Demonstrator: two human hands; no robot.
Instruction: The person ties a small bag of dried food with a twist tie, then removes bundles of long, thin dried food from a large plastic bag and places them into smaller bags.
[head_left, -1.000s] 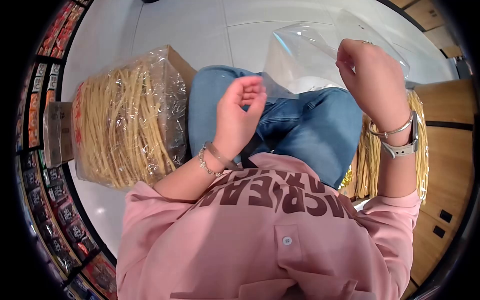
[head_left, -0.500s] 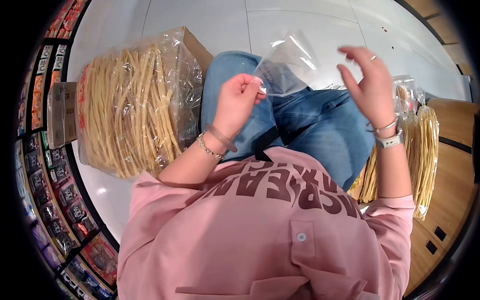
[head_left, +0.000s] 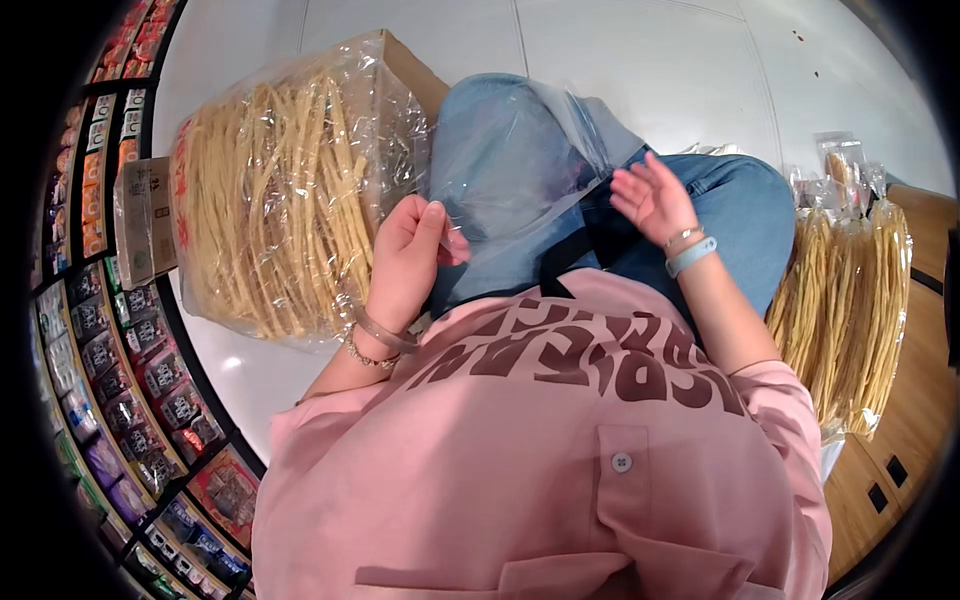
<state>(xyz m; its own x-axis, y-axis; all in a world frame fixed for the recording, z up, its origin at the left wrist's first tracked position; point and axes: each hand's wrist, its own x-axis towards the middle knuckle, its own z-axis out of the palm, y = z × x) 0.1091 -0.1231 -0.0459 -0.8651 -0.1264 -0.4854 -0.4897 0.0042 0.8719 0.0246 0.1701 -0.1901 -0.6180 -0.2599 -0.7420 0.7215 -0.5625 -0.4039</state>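
My left hand [head_left: 412,240] is closed, with thumb and fingers pinching the edge of a clear plastic bag [head_left: 505,165]. The bag spreads over the knee of my blue jeans and looks flat, with no contents visible. My right hand [head_left: 655,198] hangs just beyond the bag's right side, fingers stretched out and palm turned up, holding nothing. On the left, close to my left hand, a cardboard box lined with clear plastic holds many long, pale yellow dried sticks [head_left: 275,200], which look like dried bean curd sticks.
Filled clear bags of the same sticks [head_left: 840,310] stand at the right, against a wooden cabinet [head_left: 915,370]. Shelves of packaged snacks [head_left: 110,370] curve along the left edge. A smaller carton [head_left: 145,220] sits between shelves and box. Pale floor tiles [head_left: 640,50] lie ahead.
My left hand has come down and left, still pinching the bag, which now looks wider over the knee. My right hand has dropped lower and turned its palm upward.
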